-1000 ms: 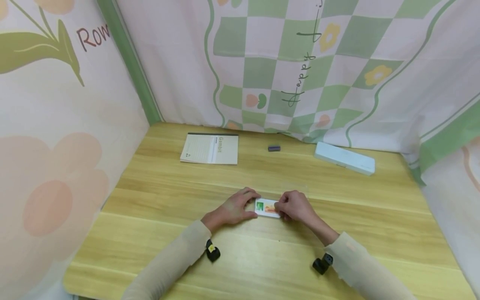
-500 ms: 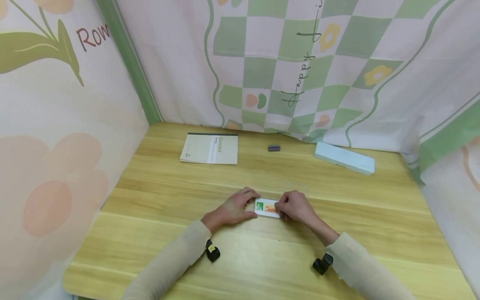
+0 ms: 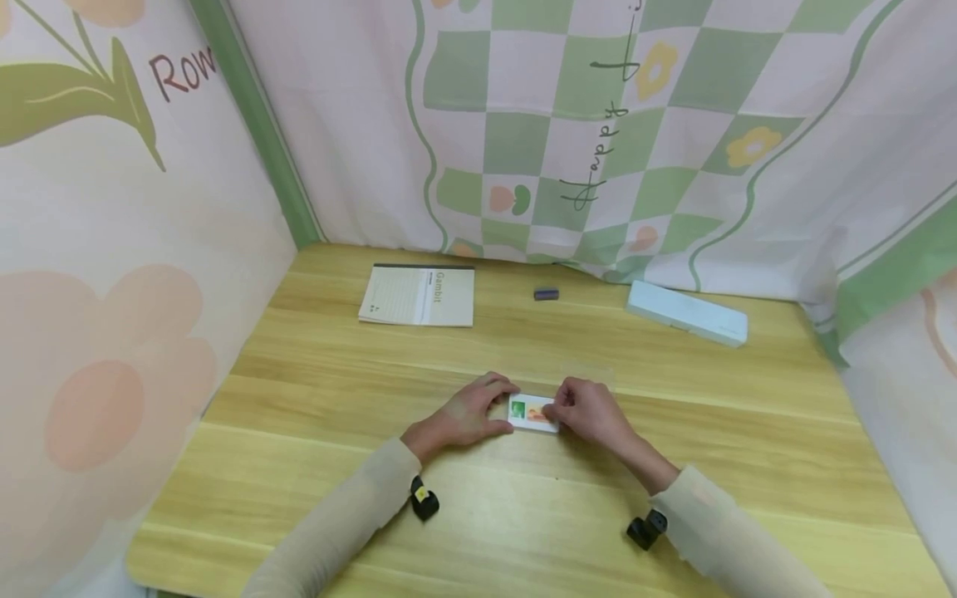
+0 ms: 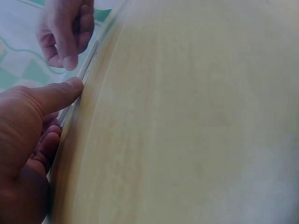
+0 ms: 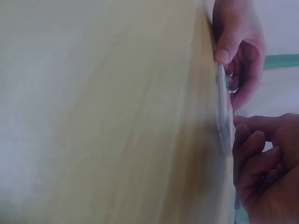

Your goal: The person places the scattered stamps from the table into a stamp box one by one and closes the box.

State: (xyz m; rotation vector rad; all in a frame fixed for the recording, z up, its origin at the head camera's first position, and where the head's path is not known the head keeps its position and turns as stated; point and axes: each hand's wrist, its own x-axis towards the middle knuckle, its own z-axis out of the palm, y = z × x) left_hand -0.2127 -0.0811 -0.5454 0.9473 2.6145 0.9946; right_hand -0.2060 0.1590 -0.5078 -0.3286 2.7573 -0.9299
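Note:
A small flat white slab [image 3: 534, 424], printed with a green and an orange picture, lies on the wooden table between both hands. My left hand [image 3: 465, 413] grips its left end, thumb at the near edge and fingers at the far edge. Seen from the left wrist, the slab's rim [image 4: 88, 60] is thin and pale. My right hand [image 3: 594, 411] is curled over the slab's right part, thumb and forefinger together on the orange picture. From the right wrist, these fingertips [image 5: 239, 120] are close to the upper face; whether they pinch anything thin is too small to tell.
A faint clear sheet [image 3: 601, 376] lies behind my right hand. Farther back are a notebook [image 3: 419, 295], a small dark purple object [image 3: 547, 295] and a pale blue case [image 3: 688, 313]. Printed curtains [image 3: 516, 141] hang along the table's back and sides.
My right hand has shifted slightly left over the slab, and more of its right end now shows. My left hand and the other things stay in place.

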